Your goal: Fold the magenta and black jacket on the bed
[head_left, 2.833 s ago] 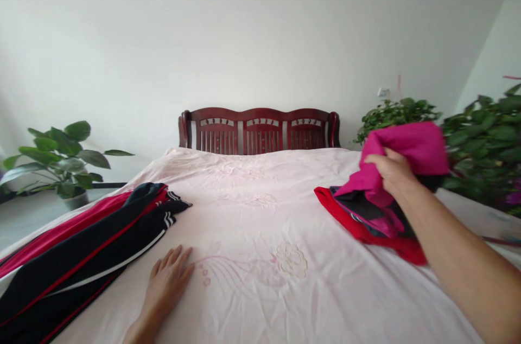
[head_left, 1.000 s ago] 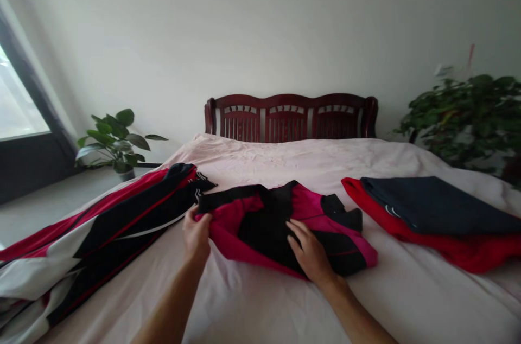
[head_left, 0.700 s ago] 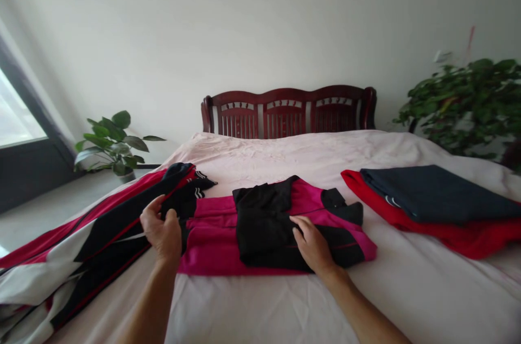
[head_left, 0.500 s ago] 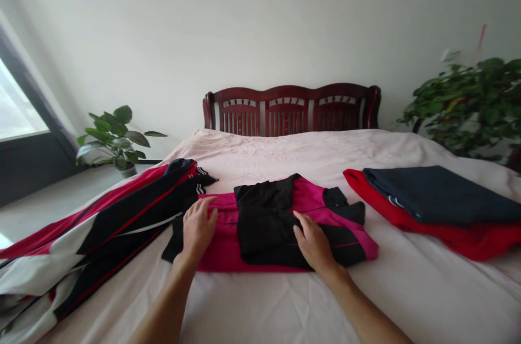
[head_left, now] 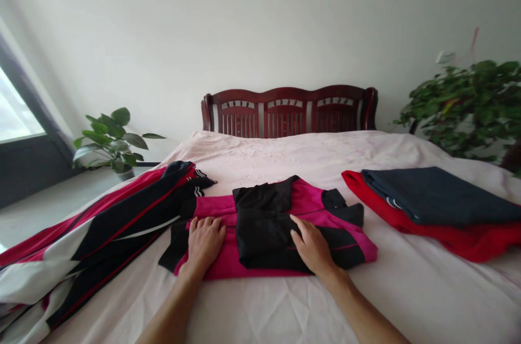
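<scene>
A magenta and black jacket lies partly folded on the bed, its black sleeves laid across the middle. My left hand rests flat on the magenta cloth at its left end, fingers stretched forward. On the black part right of centre lies my right hand, thumb and fingers apart. Neither hand grips the cloth. The undersides of both palms are hidden.
Left of the jacket is a loose heap of clothes in red, white and black. To the right, a folded dark blue garment sits on a red one. Past the bed stand a wooden headboard and plants.
My left hand has moved slightly right and down, and now lies flatter on the magenta cloth. My right hand has stayed almost in place.
</scene>
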The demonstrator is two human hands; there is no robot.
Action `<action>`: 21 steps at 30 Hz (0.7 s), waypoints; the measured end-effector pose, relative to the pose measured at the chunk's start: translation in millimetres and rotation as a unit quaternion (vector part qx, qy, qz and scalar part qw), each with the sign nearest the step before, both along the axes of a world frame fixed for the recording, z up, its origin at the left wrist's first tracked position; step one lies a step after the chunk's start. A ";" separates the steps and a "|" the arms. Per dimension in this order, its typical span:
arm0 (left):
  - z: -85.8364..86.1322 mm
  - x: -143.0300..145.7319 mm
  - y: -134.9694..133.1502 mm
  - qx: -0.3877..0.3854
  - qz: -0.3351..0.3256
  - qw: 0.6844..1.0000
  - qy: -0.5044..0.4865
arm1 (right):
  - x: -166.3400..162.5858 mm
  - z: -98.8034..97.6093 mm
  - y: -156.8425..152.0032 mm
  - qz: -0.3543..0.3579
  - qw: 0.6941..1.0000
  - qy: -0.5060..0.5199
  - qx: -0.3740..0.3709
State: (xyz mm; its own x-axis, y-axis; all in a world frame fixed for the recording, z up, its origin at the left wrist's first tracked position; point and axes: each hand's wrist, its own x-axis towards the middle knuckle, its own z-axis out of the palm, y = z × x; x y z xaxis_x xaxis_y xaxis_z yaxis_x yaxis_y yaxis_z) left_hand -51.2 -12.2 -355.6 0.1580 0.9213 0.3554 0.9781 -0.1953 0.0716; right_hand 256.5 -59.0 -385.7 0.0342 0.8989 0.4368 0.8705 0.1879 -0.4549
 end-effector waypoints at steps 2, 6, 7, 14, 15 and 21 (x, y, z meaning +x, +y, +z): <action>1.6 0.9 -1.2 -0.003 0.000 1.000 -0.004 | 1.8 -2.3 0.3 0.012 1.000 0.017 0.011; 1.9 1.6 -1.9 -0.011 0.000 1.000 -0.004 | 4.6 -7.1 2.1 0.022 0.999 0.031 0.029; 1.7 1.6 -2.2 -0.011 -0.003 1.000 -0.006 | 4.8 -8.0 2.5 0.023 0.999 0.029 0.031; 3.2 1.8 -4.5 -0.009 -0.042 0.998 -0.036 | 4.3 -9.4 3.5 0.014 0.999 0.016 0.034; 3.9 2.1 -4.1 -0.010 -0.045 0.998 -0.038 | 4.4 -9.2 3.4 0.013 0.999 0.014 0.033; 7.8 6.3 -5.4 -0.012 -0.057 0.997 -0.051 | 4.6 -8.5 3.0 0.014 1.000 0.008 0.022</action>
